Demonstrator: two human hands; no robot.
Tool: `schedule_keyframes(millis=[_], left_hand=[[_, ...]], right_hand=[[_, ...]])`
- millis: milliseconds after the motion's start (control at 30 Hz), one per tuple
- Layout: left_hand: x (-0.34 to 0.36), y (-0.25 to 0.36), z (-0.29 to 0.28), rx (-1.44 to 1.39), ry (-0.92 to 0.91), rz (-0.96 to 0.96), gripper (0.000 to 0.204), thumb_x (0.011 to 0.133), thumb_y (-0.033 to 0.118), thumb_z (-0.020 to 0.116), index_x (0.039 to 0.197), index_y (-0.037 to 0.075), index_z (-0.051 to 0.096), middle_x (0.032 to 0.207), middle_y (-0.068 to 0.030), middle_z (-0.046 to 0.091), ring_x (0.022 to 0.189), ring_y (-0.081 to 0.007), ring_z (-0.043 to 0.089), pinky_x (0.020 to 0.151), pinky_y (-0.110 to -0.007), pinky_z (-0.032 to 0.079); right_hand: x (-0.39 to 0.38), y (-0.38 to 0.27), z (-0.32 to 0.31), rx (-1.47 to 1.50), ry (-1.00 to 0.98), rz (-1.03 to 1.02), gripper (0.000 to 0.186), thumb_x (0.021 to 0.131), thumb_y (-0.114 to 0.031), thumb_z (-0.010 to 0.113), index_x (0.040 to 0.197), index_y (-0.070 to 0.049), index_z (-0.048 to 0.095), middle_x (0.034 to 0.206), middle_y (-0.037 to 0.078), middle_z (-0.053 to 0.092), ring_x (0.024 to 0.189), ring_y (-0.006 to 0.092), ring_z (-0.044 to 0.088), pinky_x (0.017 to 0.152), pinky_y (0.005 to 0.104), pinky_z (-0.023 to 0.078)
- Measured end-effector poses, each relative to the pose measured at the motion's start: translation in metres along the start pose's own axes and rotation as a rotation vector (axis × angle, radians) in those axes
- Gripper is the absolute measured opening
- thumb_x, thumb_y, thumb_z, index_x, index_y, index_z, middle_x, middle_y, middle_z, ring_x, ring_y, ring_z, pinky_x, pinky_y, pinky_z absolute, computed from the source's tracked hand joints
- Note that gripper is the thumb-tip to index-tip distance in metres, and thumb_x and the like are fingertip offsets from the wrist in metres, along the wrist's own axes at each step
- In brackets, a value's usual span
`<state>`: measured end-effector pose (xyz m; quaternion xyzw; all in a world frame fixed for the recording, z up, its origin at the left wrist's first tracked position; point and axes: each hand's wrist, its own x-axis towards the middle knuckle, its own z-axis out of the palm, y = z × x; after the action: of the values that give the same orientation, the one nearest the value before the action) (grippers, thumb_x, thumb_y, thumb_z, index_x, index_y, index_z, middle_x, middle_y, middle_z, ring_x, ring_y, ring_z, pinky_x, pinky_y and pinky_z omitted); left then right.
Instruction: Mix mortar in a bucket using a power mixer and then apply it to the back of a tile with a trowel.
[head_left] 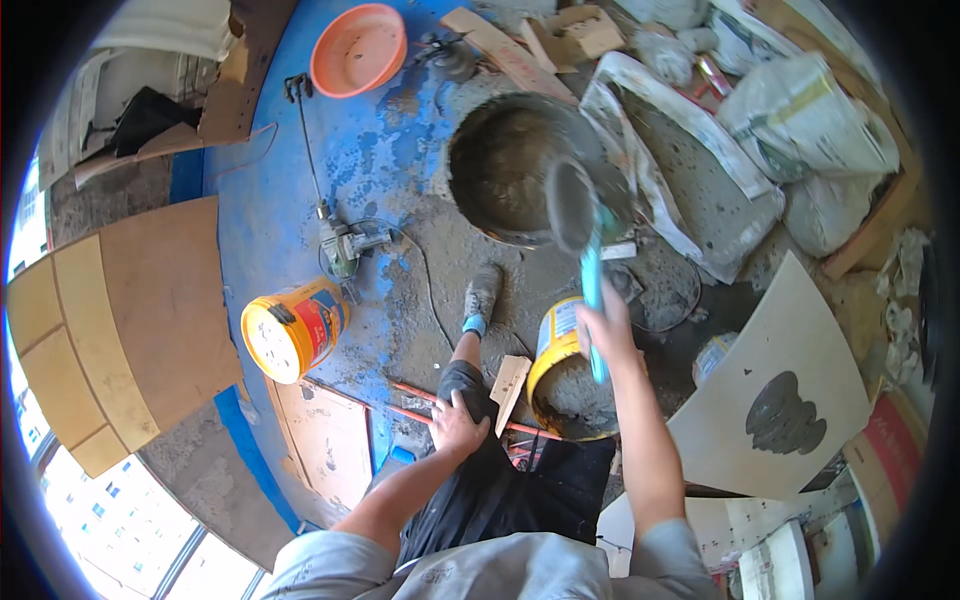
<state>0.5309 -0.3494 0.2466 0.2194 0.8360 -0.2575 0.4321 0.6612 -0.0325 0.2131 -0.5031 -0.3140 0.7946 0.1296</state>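
My right hand point(611, 325) is closed round the teal handle of a scoop point(590, 265). Its dark round bowl, coated in grey mud, hangs over the right side of a large black tub point(456, 190) with wet mortar point(510, 165) inside. My left hand point(459, 426) lies on my bent knee with the fingers apart, holding nothing. Below my right hand stands a yellow bucket point(550, 340), tilted in view, with grey mortar inside; my forearm passes close by its right side.
A mixing drill point(342, 246) stands at the left beside a lidded yellow bucket point(329, 312). An orange basin point(340, 50) sits at the far left. An open mortar bag point(745, 235) and full sacks point(800, 125) crowd the right, near a white panel point(730, 400) bearing a dark patch.
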Motion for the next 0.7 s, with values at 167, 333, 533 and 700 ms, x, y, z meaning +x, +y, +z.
schedule_keyframes(millis=[167, 333, 533, 700], left_hand=[[0.031, -0.027, -0.021, -0.054, -0.035, 0.114, 0.092, 0.083, 0.051, 0.082, 0.149, 0.001, 0.042, 0.13, -0.0258, 0.055, 0.123, -0.044, 0.059, 0.098, -0.055, 0.055], [0.038, -0.057, -0.027, -0.116, -0.057, 0.061, 0.092, 0.083, 0.052, 0.082, 0.148, 0.001, 0.042, 0.13, -0.0256, 0.054, 0.124, -0.044, 0.058, 0.098, -0.055, 0.055], [0.023, -0.044, -0.021, -0.084, -0.04, 0.059, 0.092, 0.083, 0.052, 0.082, 0.149, 0.001, 0.042, 0.132, -0.0257, 0.053, 0.126, -0.0444, 0.057, 0.101, -0.055, 0.054], [0.007, 0.002, 0.022, 0.042, 0.006, 0.055, 0.094, 0.082, 0.053, 0.083, 0.149, 0.004, 0.041, 0.141, -0.0275, 0.053, 0.132, -0.0452, 0.056, 0.104, -0.056, 0.053]], right_hand=[[0.222, 0.023, 0.072, -0.299, 0.149, 0.07, 0.022, 0.092, -0.002, 0.059, 0.111, -0.011, 0.055, 0.062, 0.001, 0.049, 0.042, 0.0142, 0.049, 0.036, 0.0348, 0.04], [0.207, 0.052, 0.15, -0.091, -0.208, 0.328, 0.027, 0.091, 0.001, 0.058, 0.115, -0.012, 0.053, 0.067, -0.001, 0.047, 0.047, 0.0113, 0.049, 0.039, 0.032, 0.04], [0.108, -0.025, 0.081, 0.114, -0.475, 0.389, 0.029, 0.096, -0.001, 0.058, 0.122, -0.014, 0.052, 0.073, -0.002, 0.047, 0.047, 0.0072, 0.045, 0.04, 0.0261, 0.037], [-0.025, -0.036, -0.028, 0.505, -0.382, 0.362, 0.035, 0.099, -0.006, 0.06, 0.132, -0.012, 0.051, 0.075, -0.002, 0.046, 0.049, 0.0051, 0.043, 0.042, 0.024, 0.034]])
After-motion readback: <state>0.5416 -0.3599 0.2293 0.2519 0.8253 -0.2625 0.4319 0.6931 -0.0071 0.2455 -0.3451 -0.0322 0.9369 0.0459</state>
